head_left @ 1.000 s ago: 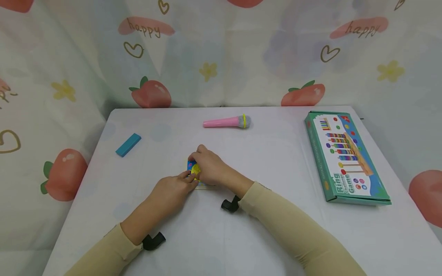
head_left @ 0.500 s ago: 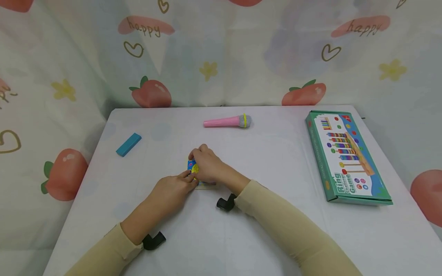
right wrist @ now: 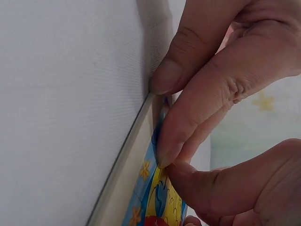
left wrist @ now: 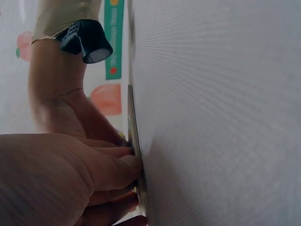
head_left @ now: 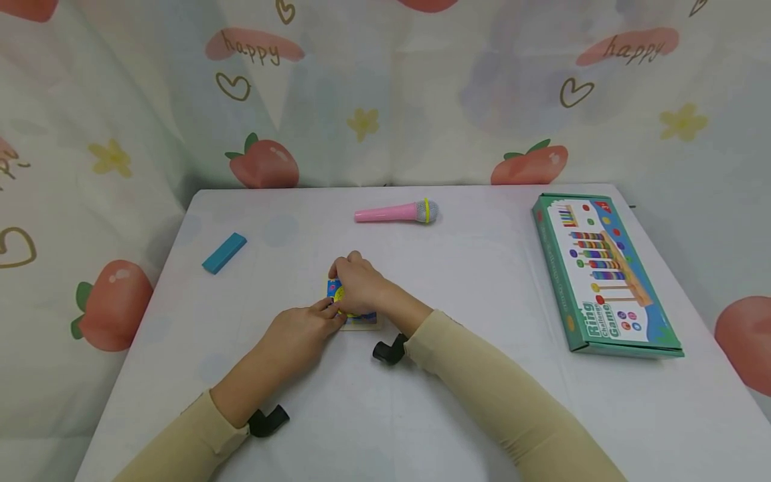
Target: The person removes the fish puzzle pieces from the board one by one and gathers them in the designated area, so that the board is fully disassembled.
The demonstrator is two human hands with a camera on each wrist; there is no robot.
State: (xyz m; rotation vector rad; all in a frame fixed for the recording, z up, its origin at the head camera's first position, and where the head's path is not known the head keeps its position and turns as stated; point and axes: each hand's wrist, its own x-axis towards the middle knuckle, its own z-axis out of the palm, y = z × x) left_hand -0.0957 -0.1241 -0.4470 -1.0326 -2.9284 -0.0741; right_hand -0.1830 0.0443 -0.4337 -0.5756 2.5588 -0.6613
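Note:
A thin wooden picture puzzle board (head_left: 363,320), with a yellow figure on a blue ground, lies flat at the middle of the table. My left hand (head_left: 299,336) grips its left front corner, and in the right wrist view the left thumb (right wrist: 168,77) sits against the pale board edge while a fingertip rests on the picture. Over the board bends my right hand (head_left: 364,286), fingers curled, the index near the far edge. The right thumb (right wrist: 186,176) touches the yellow part of the picture (right wrist: 162,200). Much of the board is hidden under the right hand.
Behind the hands lies a pink toy microphone (head_left: 394,212). A blue block (head_left: 224,253) is at the left, and a green ring game box (head_left: 605,274) stands flat at the right. Patterned cloth (head_left: 385,94) hangs behind the white table (head_left: 470,268).
The right wrist and forearm have shifted slightly left and forward, uncovering more of the board's front right corner. My left hand has stayed in place.

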